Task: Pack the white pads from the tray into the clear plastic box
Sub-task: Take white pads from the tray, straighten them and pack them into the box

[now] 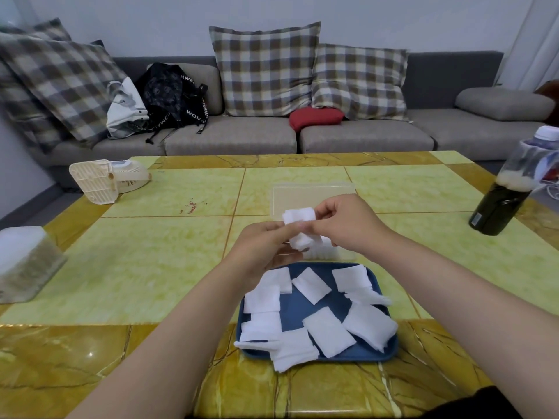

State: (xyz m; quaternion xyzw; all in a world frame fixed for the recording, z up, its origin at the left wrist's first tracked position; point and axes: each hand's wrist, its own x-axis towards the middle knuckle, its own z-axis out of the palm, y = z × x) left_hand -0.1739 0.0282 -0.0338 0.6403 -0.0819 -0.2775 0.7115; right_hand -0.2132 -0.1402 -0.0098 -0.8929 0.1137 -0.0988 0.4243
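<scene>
The blue tray [292,311] sat at the near edge of the counter [145,255]; about a dozen loose white pads [328,335] lay scattered in it, several overlapping and a few hanging over its rim; just beyond it stood the clear plastic box [314,196], its clear back panel rising behind the hands; a little white showed inside it, mostly hidden; above the box the left hand [260,249] and the right hand [351,225] both pinched a small stack of pads [299,217]; a dark bottle [499,204] stood far right.
</scene>
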